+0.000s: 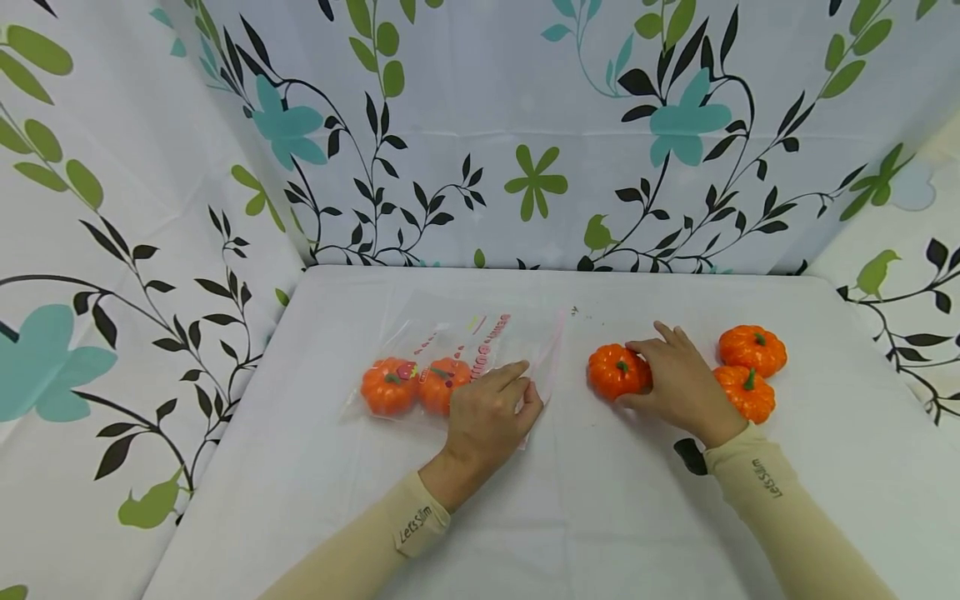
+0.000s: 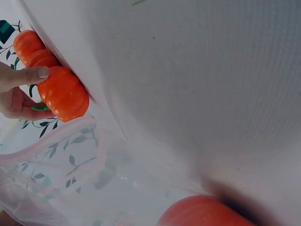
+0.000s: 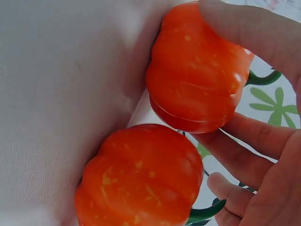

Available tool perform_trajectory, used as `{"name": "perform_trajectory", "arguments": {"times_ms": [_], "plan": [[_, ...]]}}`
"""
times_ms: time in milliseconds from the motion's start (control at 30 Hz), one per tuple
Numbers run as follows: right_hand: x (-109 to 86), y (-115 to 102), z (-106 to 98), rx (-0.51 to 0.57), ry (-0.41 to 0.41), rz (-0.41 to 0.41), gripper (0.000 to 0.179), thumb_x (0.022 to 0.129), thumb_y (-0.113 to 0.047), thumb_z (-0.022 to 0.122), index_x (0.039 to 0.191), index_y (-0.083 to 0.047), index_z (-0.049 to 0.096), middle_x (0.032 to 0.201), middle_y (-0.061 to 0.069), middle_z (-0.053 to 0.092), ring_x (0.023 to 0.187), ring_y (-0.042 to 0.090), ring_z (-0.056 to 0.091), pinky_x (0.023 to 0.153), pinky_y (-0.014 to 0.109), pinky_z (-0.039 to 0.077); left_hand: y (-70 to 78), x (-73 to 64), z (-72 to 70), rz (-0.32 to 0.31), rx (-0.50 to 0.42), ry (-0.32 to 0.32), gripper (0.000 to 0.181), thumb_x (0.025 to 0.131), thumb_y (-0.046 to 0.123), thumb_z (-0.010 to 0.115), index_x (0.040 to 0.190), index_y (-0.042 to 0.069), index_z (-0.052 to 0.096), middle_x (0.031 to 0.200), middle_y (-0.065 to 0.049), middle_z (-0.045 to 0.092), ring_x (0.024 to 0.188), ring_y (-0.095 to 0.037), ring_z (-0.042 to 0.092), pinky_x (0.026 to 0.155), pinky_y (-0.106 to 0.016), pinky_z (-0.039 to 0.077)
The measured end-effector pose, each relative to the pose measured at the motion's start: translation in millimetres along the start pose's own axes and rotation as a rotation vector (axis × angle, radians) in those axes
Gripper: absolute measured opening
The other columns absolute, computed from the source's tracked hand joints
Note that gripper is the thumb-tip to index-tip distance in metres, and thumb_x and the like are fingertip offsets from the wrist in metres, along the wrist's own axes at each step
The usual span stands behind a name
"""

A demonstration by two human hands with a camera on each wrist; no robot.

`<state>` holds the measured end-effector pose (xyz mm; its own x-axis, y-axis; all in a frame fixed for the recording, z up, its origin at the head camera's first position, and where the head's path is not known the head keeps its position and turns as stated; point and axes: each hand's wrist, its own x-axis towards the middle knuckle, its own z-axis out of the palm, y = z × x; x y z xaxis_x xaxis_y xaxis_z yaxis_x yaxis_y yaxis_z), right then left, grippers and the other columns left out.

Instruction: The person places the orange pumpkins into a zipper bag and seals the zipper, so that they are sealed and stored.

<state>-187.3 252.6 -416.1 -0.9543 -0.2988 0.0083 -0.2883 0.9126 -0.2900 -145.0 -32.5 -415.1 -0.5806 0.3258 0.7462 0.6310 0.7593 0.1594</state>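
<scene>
On the white table lies a clear plastic zip bag (image 1: 495,333) with red print and a pink-edged mouth toward the right. Two small orange toy pumpkins (image 1: 389,387) are inside it. My left hand (image 1: 491,412) pinches the bag near its mouth, partly covering the second pumpkin. In the left wrist view, the pink bag edge (image 2: 51,136) stands lifted. To the right, my right hand (image 1: 686,383) grips another orange pumpkin (image 1: 617,372) with a green stem, resting on the table. The thumb and fingers go round its sides, as the right wrist view shows.
Two more orange pumpkins, one behind (image 1: 752,350) and one in front (image 1: 746,393), sit touching each other to the right of my right hand. A curtain (image 1: 480,133) with leaf and flower print hangs behind the table (image 1: 480,533) and along its sides.
</scene>
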Motion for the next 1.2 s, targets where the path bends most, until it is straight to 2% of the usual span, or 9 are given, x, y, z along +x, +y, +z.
{"name": "perform_trajectory", "arguments": {"times_ms": [133,300,467,633,700,800,967,1033,1200], "plan": [[-1.0,-7,0,0.025,0.019,-0.004,0.081,0.070,-0.037,0.092,0.133,0.002,0.060,0.132,0.025,0.062,0.145,0.048,0.025,0.121,0.057,0.010,0.4,0.1,0.0,0.003,-0.006,0.013,0.009,0.081,0.008,0.072,0.078,0.005,0.080,0.098,-0.007,0.077,0.083,-0.018,0.076,0.071,-0.031,0.061],[0.0,-22,5,0.119,0.066,-0.007,0.079,0.073,-0.042,0.089,0.134,-0.001,0.061,0.134,0.023,0.061,0.139,0.046,0.038,0.115,0.062,0.026,0.1,0.3,0.2,0.002,-0.008,0.014,0.009,0.082,0.009,0.073,0.078,0.005,0.080,0.098,-0.007,0.077,0.083,-0.019,0.076,0.071,-0.031,0.061],[4.6,-40,17,0.230,0.091,-0.013,0.081,0.077,-0.048,0.085,0.139,-0.005,0.058,0.136,0.016,0.061,0.127,0.038,0.054,0.107,0.060,0.040,-0.2,-0.1,0.5,0.002,-0.006,-0.001,0.011,0.083,0.012,0.073,0.081,0.004,0.080,0.099,-0.008,0.077,0.085,-0.020,0.076,0.072,-0.031,0.060],[14.4,-56,30,0.251,0.128,-0.037,0.080,0.077,-0.051,0.084,0.139,-0.008,0.059,0.132,0.010,0.064,0.109,0.029,0.063,0.100,0.059,0.044,0.0,-1.0,1.0,0.016,0.000,0.002,0.011,0.081,0.012,0.076,0.085,0.002,0.081,0.099,-0.008,0.077,0.086,-0.020,0.076,0.074,-0.030,0.060],[18.6,-62,35,0.253,0.142,-0.047,0.078,0.076,-0.051,0.085,0.137,-0.008,0.060,0.128,0.008,0.066,0.103,0.027,0.065,0.095,0.056,0.045,0.2,-1.0,1.3,0.023,0.000,0.014,0.011,0.080,0.011,0.076,0.085,0.002,0.080,0.097,-0.009,0.077,0.085,-0.020,0.076,0.075,-0.029,0.060],[25.6,-71,42,0.253,0.157,-0.051,0.070,0.076,-0.048,0.085,0.131,-0.009,0.063,0.120,0.006,0.068,0.092,0.023,0.065,0.083,0.046,0.050,0.9,-0.5,1.6,0.035,-0.003,0.035,0.009,0.080,0.010,0.074,0.082,0.002,0.080,0.096,-0.008,0.077,0.085,-0.019,0.076,0.075,-0.028,0.060],[37.4,-85,52,0.284,0.167,-0.037,0.048,0.076,-0.031,0.082,0.114,-0.007,0.066,0.105,0.006,0.065,0.075,0.020,0.056,0.063,0.033,0.049,2.4,-0.5,3.1,0.045,-0.010,0.066,0.006,0.078,0.008,0.074,0.076,0.005,0.079,0.096,-0.007,0.077,0.083,-0.017,0.075,0.072,-0.027,0.060],[41.4,-89,55,0.302,0.163,-0.032,0.048,0.077,-0.027,0.082,0.116,-0.005,0.065,0.103,0.008,0.064,0.075,0.020,0.055,0.064,0.034,0.050,3.1,-0.8,3.8,0.048,-0.014,0.078,0.003,0.075,0.007,0.075,0.076,0.005,0.078,0.096,-0.007,0.077,0.083,-0.017,0.075,0.071,-0.027,0.060],[49.7,-96,61,0.362,0.146,-0.050,0.064,0.081,-0.026,0.082,0.136,-0.002,0.060,0.115,0.010,0.066,0.094,0.024,0.061,0.084,0.041,0.054,4.7,-0.7,4.7,0.045,-0.023,0.096,0.005,0.071,0.005,0.078,0.076,0.006,0.078,0.095,-0.005,0.077,0.083,-0.017,0.075,0.072,-0.029,0.060]]}}
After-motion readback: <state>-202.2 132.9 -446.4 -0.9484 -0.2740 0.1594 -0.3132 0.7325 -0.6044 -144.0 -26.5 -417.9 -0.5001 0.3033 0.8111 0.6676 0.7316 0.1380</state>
